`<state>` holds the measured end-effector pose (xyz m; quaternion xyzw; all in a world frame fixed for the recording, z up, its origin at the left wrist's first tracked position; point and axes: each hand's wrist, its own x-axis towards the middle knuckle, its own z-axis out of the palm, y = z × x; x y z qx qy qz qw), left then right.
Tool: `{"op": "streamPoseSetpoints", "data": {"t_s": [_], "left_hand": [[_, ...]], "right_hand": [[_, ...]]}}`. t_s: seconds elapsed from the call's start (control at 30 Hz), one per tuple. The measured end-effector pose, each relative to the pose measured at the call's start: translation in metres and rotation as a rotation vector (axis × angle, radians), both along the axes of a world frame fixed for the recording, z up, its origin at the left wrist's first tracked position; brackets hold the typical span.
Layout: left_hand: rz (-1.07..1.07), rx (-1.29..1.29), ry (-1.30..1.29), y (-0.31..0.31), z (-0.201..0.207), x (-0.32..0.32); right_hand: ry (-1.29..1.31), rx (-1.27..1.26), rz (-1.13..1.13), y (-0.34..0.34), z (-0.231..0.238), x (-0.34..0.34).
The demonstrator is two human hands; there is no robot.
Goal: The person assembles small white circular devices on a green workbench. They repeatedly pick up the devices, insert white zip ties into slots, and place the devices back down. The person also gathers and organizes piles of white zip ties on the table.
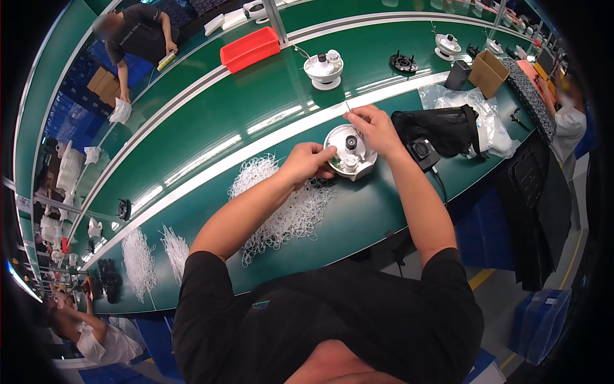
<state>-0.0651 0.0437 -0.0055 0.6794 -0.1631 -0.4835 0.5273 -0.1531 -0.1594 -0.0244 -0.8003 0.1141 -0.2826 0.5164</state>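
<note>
Presently saw left hand [309,161] pinching white round part [350,152] at nine o'clock; right hand [377,128] gripped thin tie [348,106] at twelve.

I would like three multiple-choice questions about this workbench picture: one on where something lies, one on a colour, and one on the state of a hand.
1. Where does the heap of thin white rings lie in relation to the round white unit under the hands?
A. to its left on the green table
B. inside the red tray
C. on top of the cardboard box

2. What colour is the shallow tray on the far side of the table?
A. blue
B. red
C. yellow

3. What is the right hand doing?
A. lying flat on the table
B. resting on the black bag
C. pinching a thin white strip above the unit

Answers: 1 A, the heap spreads left of the unit, under the left hand. 2 B, the tray is plainly red. 3 C, its fingertips close on a thin strip over the unit.
</note>
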Motion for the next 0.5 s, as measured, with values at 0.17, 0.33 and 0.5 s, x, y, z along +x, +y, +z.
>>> {"op": "streamPoseSetpoints", "data": {"t_s": [0.17,0.33,0.5], "left_hand": [[0.169,-0.192,-0.251,0.001,0.000,0.042],[0.219,-0.389,-0.323,-0.022,0.017,0.042],[0.274,-0.463,-0.300,-0.037,0.018,0.032]], "right_hand": [[0.143,0.091,0.093,0.002,0.013,0.000],[0.183,-0.001,0.168,0.009,0.022,0.003],[0.246,-0.068,0.184,0.008,0.027,0.001]]}}
